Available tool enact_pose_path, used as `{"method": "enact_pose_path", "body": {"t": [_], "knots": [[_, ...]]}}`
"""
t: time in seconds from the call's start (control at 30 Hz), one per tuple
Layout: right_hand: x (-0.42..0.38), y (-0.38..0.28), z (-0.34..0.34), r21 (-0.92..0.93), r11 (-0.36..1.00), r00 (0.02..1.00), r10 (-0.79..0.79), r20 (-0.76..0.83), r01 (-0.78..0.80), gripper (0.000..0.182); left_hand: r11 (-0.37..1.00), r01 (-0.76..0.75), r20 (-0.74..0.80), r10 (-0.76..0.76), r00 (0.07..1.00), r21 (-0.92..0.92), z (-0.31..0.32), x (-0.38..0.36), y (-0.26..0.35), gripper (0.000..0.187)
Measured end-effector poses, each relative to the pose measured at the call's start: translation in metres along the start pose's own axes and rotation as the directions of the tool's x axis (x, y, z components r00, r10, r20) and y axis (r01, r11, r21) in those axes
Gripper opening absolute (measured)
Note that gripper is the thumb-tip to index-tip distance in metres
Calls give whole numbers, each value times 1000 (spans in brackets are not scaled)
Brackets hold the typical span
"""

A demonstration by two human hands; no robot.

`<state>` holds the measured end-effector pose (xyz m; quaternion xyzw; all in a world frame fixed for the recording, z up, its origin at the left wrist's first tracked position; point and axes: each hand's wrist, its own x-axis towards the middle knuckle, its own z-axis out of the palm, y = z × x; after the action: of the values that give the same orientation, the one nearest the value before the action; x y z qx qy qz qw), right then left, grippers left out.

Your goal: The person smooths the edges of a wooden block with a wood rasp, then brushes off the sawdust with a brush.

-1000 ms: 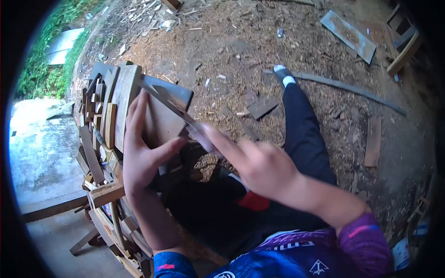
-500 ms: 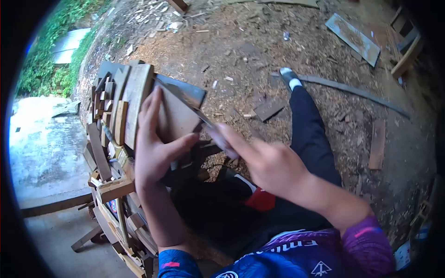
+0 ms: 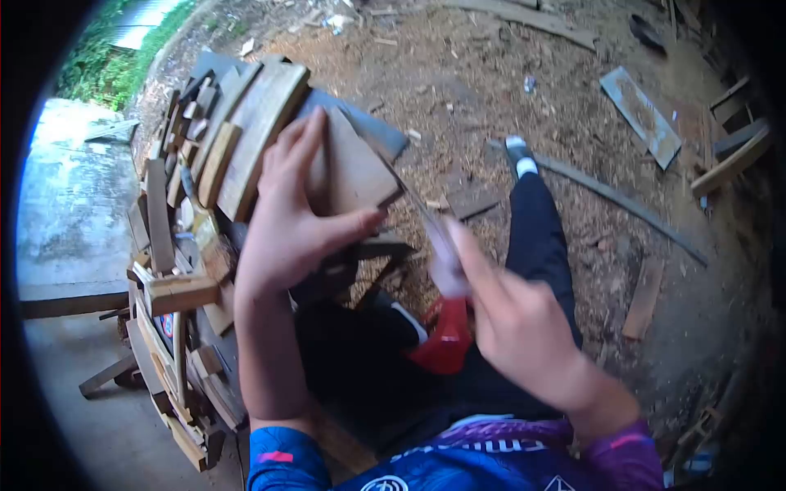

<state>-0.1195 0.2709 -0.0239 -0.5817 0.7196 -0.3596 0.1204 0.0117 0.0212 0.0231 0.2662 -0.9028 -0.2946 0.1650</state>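
Note:
My left hand (image 3: pixel 286 221) is closed on the near side of a flat wooden board (image 3: pixel 356 168), its thumb stretched along the bottom end and its fingers on the upper part. My right hand (image 3: pixel 524 327) is wrapped round the pale, motion-blurred handle (image 3: pixel 446 262) of a hand tool. The tool's long thin blade (image 3: pixel 417 196) runs along the right edge of the board, near its lower corner. Blur hides whether it is a saw, a file or a knife.
Several stacked wood offcuts (image 3: pixel 217 168) stand left of my left hand, with a larger plank (image 3: pixel 262 139) beside the board. A dark flat sheet (image 3: pixel 385 135) lies behind. My outstretched leg (image 3: pixel 544 237) crosses the chip-strewn ground, near a long strip (image 3: pixel 622 200).
My right hand has moved down and right, drawing the tool back along the board's edge. My left hand keeps hold of the board. The whole view has shifted with my head.

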Motion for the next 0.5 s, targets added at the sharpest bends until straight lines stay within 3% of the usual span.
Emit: {"method": "enact_pose_path", "body": {"t": [0.1, 0.2, 0.27, 0.37, 0.43, 0.5], "knots": [[49, 2, 3, -46, 999, 1000, -11, 7, 11, 77, 988, 90, 12, -89, 996, -123, 2, -1, 5, 117], [32, -5, 2, -53, 998, 999, 25, 46, -23, 76, 999, 23, -2, -23, 1000, -34, 0, 0, -1, 117], [3, -6, -6, 51, 998, 999, 47, 26, -48, 75, 1000, 20, -6, -20, 1000, -8, -3, 1, 3, 117], [32, -2, -10, 32, 999, 997, 33, 67, -35, 72, 1000, -1, 3, 1, 1000, -6, 0, 0, -1, 117], [70, 0, -9, 88, 996, 996, 19, 93, -28, 74, 993, 62, 19, -60, 998, -99, 1, 2, 9, 116], [58, 3, -7, 68, 998, 999, 3, 45, -6, 76, 994, 51, 14, -50, 999, -94, 1, 0, 5, 116]]}}
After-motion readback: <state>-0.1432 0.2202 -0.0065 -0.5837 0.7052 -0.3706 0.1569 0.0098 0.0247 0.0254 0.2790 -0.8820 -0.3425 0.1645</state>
